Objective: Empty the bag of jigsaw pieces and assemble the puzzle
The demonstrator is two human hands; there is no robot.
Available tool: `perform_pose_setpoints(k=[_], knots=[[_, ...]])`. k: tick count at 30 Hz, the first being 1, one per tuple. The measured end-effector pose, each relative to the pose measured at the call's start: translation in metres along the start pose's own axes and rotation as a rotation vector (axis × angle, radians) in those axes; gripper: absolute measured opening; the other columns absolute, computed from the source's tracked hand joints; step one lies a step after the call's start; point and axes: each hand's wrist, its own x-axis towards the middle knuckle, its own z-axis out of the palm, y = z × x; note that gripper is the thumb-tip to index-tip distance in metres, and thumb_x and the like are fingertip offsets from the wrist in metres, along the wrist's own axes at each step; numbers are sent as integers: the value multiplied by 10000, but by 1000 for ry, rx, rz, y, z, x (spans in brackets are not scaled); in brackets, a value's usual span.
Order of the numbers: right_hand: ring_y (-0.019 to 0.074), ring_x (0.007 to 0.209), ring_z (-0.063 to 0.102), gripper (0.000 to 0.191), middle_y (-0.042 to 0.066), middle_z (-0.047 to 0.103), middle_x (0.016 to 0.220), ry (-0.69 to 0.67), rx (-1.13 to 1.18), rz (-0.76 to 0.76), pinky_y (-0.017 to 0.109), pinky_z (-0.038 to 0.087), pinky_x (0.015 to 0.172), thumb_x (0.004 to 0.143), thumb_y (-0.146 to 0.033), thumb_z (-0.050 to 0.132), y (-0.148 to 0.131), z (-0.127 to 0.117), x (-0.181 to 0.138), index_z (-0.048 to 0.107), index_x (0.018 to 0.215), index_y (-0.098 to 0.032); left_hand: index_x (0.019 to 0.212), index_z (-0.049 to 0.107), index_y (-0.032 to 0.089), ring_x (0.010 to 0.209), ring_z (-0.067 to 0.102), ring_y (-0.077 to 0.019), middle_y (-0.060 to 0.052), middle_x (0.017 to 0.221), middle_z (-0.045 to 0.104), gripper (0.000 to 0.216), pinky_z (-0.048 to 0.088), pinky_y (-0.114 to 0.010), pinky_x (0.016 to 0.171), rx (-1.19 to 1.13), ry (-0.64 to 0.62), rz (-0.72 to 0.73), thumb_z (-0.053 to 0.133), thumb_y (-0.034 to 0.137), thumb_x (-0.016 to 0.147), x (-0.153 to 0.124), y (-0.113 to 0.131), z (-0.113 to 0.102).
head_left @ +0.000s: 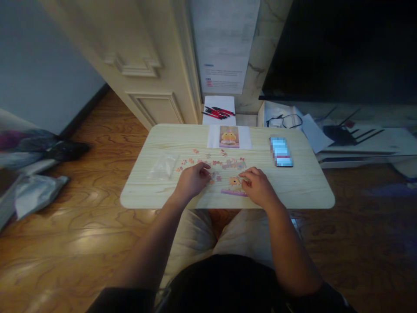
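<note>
A small light wooden table [302, 187] stands over my lap. Several loose jigsaw pieces [228, 164] lie scattered at its middle. A partly joined patch of puzzle [235, 186] with an orange figure and a purple lower edge sits near the front edge. My left hand [193, 179] rests curled on the table, its fingertips pinched at pieces beside that patch. My right hand [258, 186] is curled over the right side of the patch, fingers pressed together on a piece. A reference picture [229, 137] of the orange figure lies at the far edge.
A clear plastic bag [163, 166] lies left of the pieces and a phone [281, 151] lies to the right. Red and black pens [219, 112] sit on a white sheet behind the table. Cream cabinet doors stand behind; cables and papers lie at right; bags lie on the wood floor at left.
</note>
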Motion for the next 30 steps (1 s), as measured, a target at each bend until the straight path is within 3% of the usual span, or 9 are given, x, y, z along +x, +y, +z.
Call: perform_pose_setpoints(k=[8,13,16,19,25,30], knots=[[234,1067,620,234,62,686,1068,5,2,-6,393,500,996,910,-136,628,1,0,0,760,1077,-234,1102,719,242,783,704,-182,-13,906,763,280,547,-300,727,-57,-16,1,656,347,851,0,-2,0],[239,1058,618,247,66,686,1067,4,-5,-7,410,502,991,911,-135,630,2,2,0,763,1095,-232,1099,705,219,816,703,-182,-24,916,754,270,556,-317,769,-144,-22,88,635,318,859,-10,23,-5],[250,1062,606,233,72,678,1080,2,-16,-26,432,498,994,921,-184,668,1,5,-1,770,1120,-251,1092,682,214,790,708,-189,-26,895,754,286,559,-315,717,-184,-144,94,675,292,818,-14,40,5],[262,1071,593,208,80,671,1088,-6,-39,-37,450,490,998,930,-247,704,2,7,-2,781,1122,-261,1067,683,225,761,712,-199,-15,851,759,300,529,-314,675,-76,-189,54,680,203,768,-13,50,20],[267,1079,581,189,79,669,1096,-17,-87,21,449,482,994,923,-245,721,8,4,-4,790,1098,-267,1069,668,215,751,705,-189,-1,839,758,307,483,-293,631,-14,-166,45,697,168,767,0,54,31],[264,1094,574,188,73,666,1112,-28,-84,40,429,477,998,925,-234,715,9,2,-4,788,1094,-268,1072,688,202,793,690,-181,-28,964,751,310,504,-291,668,-5,-69,88,755,205,769,0,50,28]])
